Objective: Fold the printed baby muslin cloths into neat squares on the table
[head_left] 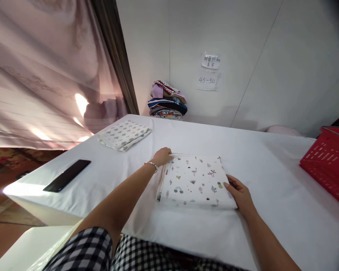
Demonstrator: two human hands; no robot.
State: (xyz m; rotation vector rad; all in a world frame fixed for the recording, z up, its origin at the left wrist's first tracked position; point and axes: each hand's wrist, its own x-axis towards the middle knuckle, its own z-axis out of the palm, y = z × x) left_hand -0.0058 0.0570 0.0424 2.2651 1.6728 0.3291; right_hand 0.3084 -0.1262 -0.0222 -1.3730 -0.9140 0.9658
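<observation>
A folded white cloth (196, 182) printed with small flamingos, plants and sunglasses lies flat on the white-covered table before me. My left hand (162, 156), with a silver bracelet at the wrist, pinches its far left corner. At the right edge, my right hand (240, 194) grips the cloth, thumb on top and the other fingers at the side and partly hidden. Layered folds show along the cloth's left side.
Another folded cloth with a grey-green print (125, 134) lies at the back left. A black phone-like slab (67, 175) rests near the left edge. A red plastic basket (327, 162) stands at the right. Folded fabrics (168, 99) are piled beyond the table by the wall, below paper notes (207, 81).
</observation>
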